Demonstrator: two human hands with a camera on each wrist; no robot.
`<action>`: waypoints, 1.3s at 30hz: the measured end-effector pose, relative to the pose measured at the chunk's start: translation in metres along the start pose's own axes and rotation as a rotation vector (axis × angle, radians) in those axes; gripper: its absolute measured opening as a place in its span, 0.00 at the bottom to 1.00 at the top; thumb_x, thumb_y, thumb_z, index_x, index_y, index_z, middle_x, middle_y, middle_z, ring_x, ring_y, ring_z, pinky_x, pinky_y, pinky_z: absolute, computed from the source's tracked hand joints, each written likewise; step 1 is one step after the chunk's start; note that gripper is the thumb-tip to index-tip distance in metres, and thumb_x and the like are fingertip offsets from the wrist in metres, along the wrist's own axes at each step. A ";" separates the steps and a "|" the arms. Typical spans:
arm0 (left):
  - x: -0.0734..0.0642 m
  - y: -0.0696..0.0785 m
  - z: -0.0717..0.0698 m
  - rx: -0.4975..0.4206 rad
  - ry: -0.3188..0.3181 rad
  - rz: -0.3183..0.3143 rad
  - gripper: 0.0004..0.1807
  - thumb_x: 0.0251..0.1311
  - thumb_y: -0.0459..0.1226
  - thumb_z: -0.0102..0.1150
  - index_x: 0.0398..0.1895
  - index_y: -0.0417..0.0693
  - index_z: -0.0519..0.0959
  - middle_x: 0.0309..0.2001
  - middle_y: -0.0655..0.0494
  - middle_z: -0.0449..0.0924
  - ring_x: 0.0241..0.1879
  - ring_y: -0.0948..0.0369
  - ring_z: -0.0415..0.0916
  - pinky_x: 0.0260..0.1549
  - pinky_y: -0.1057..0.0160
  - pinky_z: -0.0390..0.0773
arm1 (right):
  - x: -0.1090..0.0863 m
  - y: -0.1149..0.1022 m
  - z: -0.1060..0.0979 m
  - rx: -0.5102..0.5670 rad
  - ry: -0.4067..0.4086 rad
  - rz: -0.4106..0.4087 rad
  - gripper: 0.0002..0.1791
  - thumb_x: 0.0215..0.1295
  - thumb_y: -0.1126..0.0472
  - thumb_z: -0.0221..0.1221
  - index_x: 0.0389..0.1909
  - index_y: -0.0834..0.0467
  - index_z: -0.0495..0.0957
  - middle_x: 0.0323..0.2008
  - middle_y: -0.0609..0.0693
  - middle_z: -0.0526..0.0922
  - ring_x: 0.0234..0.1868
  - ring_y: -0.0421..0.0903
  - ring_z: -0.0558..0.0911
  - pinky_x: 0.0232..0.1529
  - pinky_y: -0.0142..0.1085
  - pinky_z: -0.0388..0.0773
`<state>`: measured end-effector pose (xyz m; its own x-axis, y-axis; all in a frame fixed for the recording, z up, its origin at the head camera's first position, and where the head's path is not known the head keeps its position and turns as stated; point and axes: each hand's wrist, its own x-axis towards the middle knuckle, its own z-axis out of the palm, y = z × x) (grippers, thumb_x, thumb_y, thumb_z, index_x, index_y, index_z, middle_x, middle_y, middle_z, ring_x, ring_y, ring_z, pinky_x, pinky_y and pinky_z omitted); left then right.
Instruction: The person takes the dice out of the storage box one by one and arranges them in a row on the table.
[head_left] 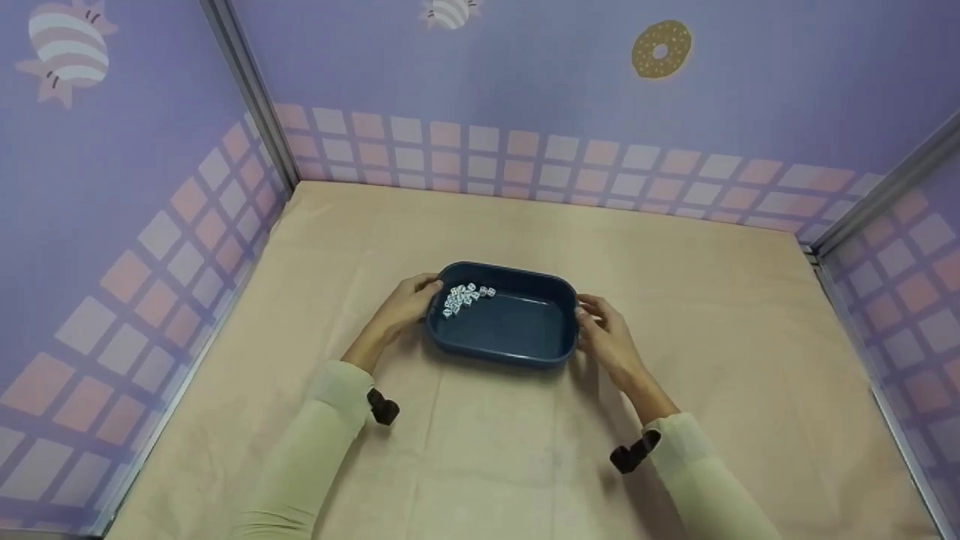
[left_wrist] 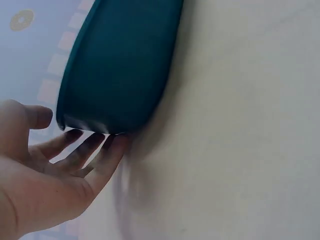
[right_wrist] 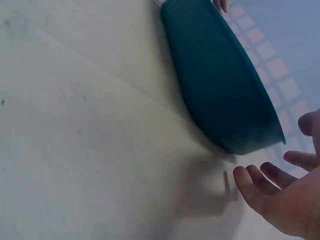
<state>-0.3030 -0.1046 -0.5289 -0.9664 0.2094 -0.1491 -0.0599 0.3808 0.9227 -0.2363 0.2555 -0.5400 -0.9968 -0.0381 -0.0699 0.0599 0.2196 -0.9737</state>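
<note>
A dark blue rectangular tray point(head_left: 517, 330) with rounded corners and raised walls is between my two hands. Several small white dice point(head_left: 461, 298) are bunched inside it at the left end. My left hand point(head_left: 409, 304) is at the tray's left end; in the left wrist view, its fingertips point(left_wrist: 97, 136) meet the outside of the end wall while the thumb stands beside the rim. At the opposite end is my right hand point(head_left: 611, 341). The right wrist view shows its fingers point(right_wrist: 250, 182) spread and loosely bent, with a gap between them and the tray wall.
A beige cloth point(head_left: 480, 465) covers the table under the tray. Purple panels point(head_left: 525, 90) with pink and white checks enclose the back and both sides, joined by grey corner posts point(head_left: 251, 90). Dark wrist-worn devices point(head_left: 634, 452) stick out from both sleeves.
</note>
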 end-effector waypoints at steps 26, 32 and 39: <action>0.019 -0.024 -0.023 -0.080 0.048 0.105 0.27 0.86 0.43 0.43 0.80 0.42 0.67 0.78 0.44 0.67 0.80 0.49 0.59 0.78 0.51 0.58 | 0.030 0.007 0.037 0.133 -0.038 -0.007 0.30 0.88 0.57 0.46 0.85 0.50 0.55 0.79 0.61 0.60 0.77 0.60 0.67 0.68 0.59 0.74; 0.020 -0.024 -0.027 -0.121 0.037 0.050 0.26 0.86 0.41 0.43 0.80 0.42 0.66 0.78 0.43 0.66 0.81 0.48 0.56 0.79 0.51 0.54 | 0.032 0.005 0.038 0.067 -0.069 -0.010 0.31 0.88 0.55 0.46 0.86 0.50 0.53 0.80 0.63 0.60 0.75 0.60 0.69 0.66 0.56 0.76; 0.022 -0.024 -0.026 -0.126 0.048 0.003 0.26 0.84 0.44 0.46 0.78 0.46 0.70 0.77 0.45 0.68 0.80 0.49 0.57 0.79 0.51 0.55 | 0.035 -0.015 0.031 -0.317 0.038 -0.202 0.31 0.83 0.62 0.55 0.81 0.61 0.60 0.71 0.68 0.70 0.68 0.64 0.75 0.63 0.57 0.78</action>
<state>-0.3294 -0.1326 -0.5453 -0.9772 0.1663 -0.1321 -0.0850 0.2638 0.9608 -0.2701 0.2207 -0.5340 -0.9885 -0.0763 0.1308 -0.1514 0.5022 -0.8514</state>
